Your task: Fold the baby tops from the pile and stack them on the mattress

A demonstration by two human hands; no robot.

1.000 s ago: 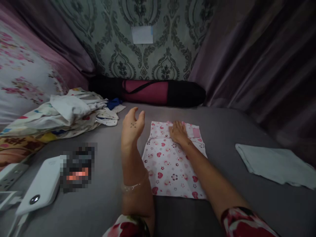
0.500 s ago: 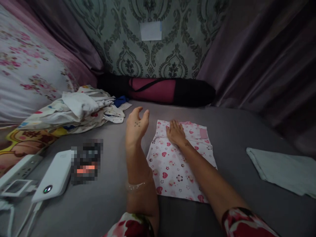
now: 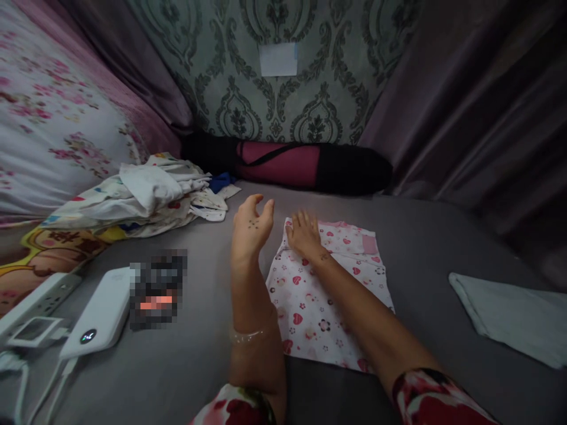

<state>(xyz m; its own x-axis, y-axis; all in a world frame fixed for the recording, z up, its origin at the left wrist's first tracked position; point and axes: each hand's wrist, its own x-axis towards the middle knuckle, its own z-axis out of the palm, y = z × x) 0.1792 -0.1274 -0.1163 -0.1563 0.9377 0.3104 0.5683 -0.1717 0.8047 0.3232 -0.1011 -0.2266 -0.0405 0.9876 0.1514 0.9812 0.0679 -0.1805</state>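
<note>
Printed garment is pressed flat under an open right hand

A white cotton-like garment printed with pink-red hearts and small flowers (image 3: 305, 310) is spread on a flat grey cloth-covered surface (image 3: 425, 254), directly in front of the person. Its far part is folded into a band, at whose right end a plain pink patch (image 3: 369, 244) is shown. The far left corner of the garment is covered by the right hand (image 3: 305, 235), laid palm down with its fingers straight and slightly spread; the fingertips are blurred. The near part of the fabric is crossed by the right forearm.

The left hand (image 3: 253, 223) is held up just beside the garment's left edge, its back turned to view and marked with small dark dots. Its thumb and forefinger are parted and curved; its other fingers are hidden.

To the right, well apart, a folded pale grey-green cloth (image 3: 509, 316) is laid. To the left, a white rectangular power bank with a round lit display (image 3: 100, 313) is placed near a white power strip (image 3: 55, 292). Beyond these, a crumpled heap of pale patterned clothes (image 3: 155, 192) is piled. At the back, a long black-and-magenta cylindrical bag (image 3: 281, 165) is set against the grey-green damask-patterned wall (image 3: 204, 53).
</note>
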